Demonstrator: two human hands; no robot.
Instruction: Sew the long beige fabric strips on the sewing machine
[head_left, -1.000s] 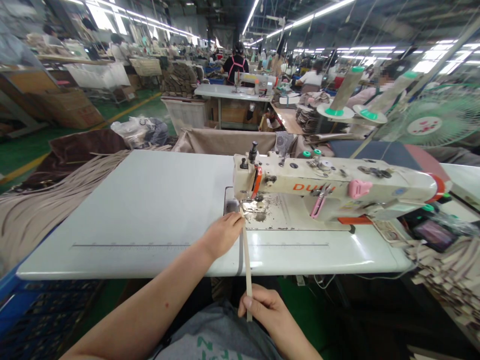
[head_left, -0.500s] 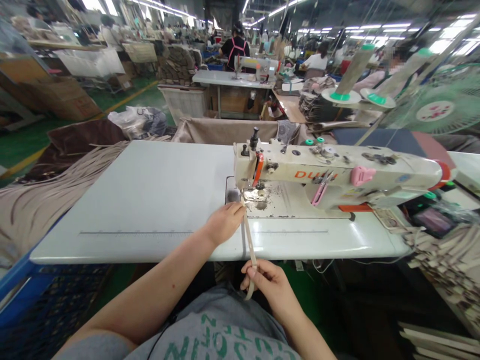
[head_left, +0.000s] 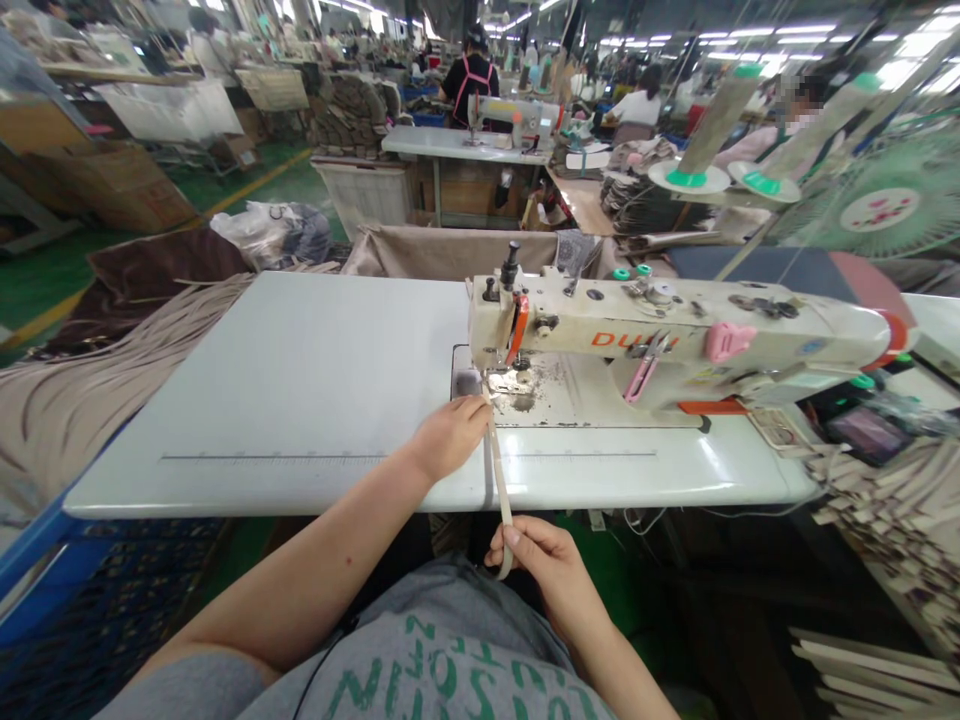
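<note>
A narrow beige fabric strap (head_left: pixel 499 470) runs from under the needle area of the sewing machine (head_left: pixel 600 325) down over the table's front edge. Close in front of the presser foot, my left hand (head_left: pixel 452 437) pinches the strap with its fingers closed. My right hand (head_left: pixel 536 555) grips the strap's lower part between thumb and fingers, just below the edge. A short end of the strap curls under that hand. The needle itself is too small to make out.
Pink-handled thread snips (head_left: pixel 643 375) rest against the machine. Bundled straps (head_left: pixel 135 350) lie at the left, more strips (head_left: pixel 900 530) at the right. Two thread cones (head_left: pixel 709 130) stand behind the machine, near a green fan (head_left: pixel 885 200). A blue crate (head_left: pixel 97 600) sits below left.
The strap's loose lower end shows shorter below my right hand, which has shifted slightly. My left hand stays at the machine. The view has tilted a little.
</note>
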